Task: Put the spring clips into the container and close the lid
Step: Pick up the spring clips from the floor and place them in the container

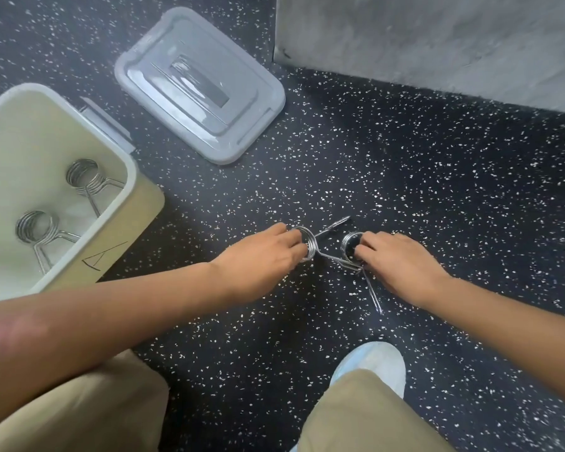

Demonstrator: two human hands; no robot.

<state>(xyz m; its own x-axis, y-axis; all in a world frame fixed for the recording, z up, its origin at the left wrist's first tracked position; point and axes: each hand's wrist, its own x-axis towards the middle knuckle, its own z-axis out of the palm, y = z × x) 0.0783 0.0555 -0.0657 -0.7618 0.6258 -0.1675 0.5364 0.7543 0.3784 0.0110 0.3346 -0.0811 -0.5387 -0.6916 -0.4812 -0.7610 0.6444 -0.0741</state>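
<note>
Two metal spring clips lie side by side on the dark speckled floor. My left hand [261,256] grips the coil of the left spring clip [309,244]. My right hand [402,259] grips the coil of the right spring clip [351,244]; their wire handles cross between my hands. The cream container [129,177] stands open at the left, with two more spring clips [82,177] [38,226] inside. Its grey lid [199,83] lies flat on the floor behind, apart from the container.
A grey concrete wall [437,37] rises at the back right. My knees in tan trousers [366,415] and a light shoe [372,360] fill the bottom of the view. Speckled floor [437,177] stretches to the right of my hands.
</note>
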